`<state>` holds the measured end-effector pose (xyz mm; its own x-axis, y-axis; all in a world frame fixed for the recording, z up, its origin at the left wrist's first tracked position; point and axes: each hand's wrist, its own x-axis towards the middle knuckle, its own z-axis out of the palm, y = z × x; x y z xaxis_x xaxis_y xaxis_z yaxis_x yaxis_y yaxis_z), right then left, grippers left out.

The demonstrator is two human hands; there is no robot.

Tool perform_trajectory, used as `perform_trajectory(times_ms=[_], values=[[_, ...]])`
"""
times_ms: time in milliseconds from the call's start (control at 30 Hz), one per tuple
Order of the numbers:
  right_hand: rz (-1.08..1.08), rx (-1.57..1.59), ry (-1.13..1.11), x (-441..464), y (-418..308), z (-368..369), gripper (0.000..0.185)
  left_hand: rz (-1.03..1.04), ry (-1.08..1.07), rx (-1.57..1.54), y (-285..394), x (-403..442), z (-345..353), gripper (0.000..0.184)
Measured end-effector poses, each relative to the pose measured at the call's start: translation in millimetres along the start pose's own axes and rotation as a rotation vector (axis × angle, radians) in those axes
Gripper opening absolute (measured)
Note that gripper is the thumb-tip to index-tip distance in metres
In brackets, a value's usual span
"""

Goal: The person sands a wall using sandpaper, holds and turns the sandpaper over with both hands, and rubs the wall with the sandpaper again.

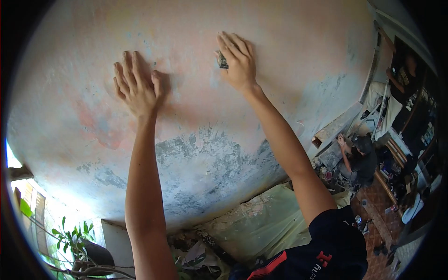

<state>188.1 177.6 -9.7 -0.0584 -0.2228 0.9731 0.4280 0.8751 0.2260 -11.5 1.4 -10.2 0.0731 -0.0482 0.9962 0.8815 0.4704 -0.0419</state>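
Left hand open, fingers spread against faded pink, blue-blotched wall, upper left. Right hand, upper centre, pinches small dark, mottled piece (material unclear) at the wall. Flat fingers, light even pressure seem best.

Fisheye curve — bright lower-left glare

Leafy plant observed at lower left; translucent sheet noted low centre; capped person recorded at right.
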Motion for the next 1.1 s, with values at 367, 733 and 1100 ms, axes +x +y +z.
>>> perform_trajectory(times_ms=[367,733,1100], values=[[0.051,0.104,-0.377,-72.4,-48.7,-46.8,0.055,-0.003,0.039,0.036,1.8,-1.0,1.4,0.060],[-0.068,0.088,-0.189,-54.8,-89.5,1.9,0.048,-0.003,-0.008,0.045,-0.4,0.1,0.0,0.061],[-0.245,-0.021,-0.207,-8.0,-109.1,6.5,0.040,-0.021,-0.061,0.021,0.1,-0.7,-6.0,0.057]])
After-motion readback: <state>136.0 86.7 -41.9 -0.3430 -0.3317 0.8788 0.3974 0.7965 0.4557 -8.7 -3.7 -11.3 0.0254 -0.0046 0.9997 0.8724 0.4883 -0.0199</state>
